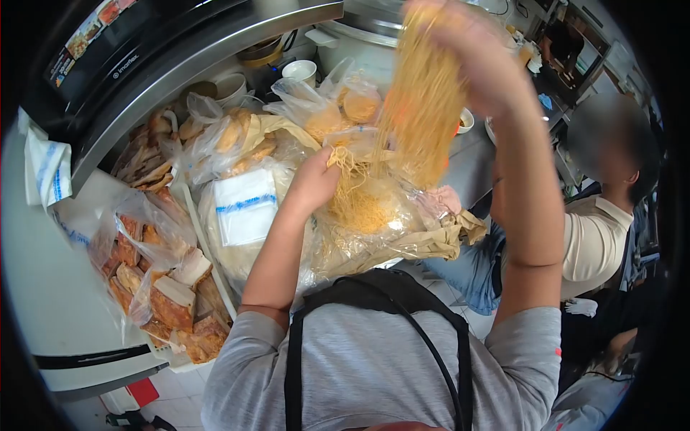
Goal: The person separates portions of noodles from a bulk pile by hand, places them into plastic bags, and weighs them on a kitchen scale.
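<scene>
Thin yellow noodles (424, 100) hang in a long bundle from my right hand (471, 54), which is raised high and blurred by motion. Lower down, my left hand (316, 179) is closed on a small clump of noodles (348, 172). Beneath it, more noodles (363, 212) lie in an opened clear plastic bag with brown paper (431, 243) around its front edge. Just left of my left forearm is a folded white cloth with a blue stripe (246, 207), resting on a plastic bag.
Bagged browned meat chunks (172, 298) fill a tray at the left. Bags of round food pieces (359, 106) and a white cup (299, 70) stand behind. A large pot (359, 43) is at the back. A seated person (596, 237) is close on the right.
</scene>
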A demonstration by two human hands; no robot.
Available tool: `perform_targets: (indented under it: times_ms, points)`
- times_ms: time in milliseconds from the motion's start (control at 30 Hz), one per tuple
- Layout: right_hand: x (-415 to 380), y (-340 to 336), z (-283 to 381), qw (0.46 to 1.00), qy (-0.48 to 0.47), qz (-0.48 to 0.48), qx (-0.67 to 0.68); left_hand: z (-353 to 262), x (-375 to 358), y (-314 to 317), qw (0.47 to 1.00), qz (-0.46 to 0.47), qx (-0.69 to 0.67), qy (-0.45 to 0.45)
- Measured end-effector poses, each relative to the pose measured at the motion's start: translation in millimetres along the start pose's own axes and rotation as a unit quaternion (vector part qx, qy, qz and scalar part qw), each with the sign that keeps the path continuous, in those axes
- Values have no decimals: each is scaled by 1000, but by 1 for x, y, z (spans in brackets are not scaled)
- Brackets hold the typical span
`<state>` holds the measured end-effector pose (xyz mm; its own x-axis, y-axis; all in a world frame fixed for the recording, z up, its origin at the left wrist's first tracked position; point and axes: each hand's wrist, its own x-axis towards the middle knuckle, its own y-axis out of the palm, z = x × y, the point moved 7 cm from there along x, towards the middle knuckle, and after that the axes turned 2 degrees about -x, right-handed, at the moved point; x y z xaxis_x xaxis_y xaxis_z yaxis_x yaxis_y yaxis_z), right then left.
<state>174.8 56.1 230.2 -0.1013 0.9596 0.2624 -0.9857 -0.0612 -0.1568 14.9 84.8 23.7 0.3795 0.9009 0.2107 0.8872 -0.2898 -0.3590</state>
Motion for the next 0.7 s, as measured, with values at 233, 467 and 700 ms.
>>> perform_targets:
  times_ms: [233,467,700]
  points:
    - [-31,63,-144,965,194,167,-51,-62,8,-12,992,-12,-96,78]
    - [-23,57,-94,970,173,172,5,-56,2,0,942,81,-318,73]
    - [8,11,-2,989,26,110,93,35,-16,77,969,219,-75,-89]
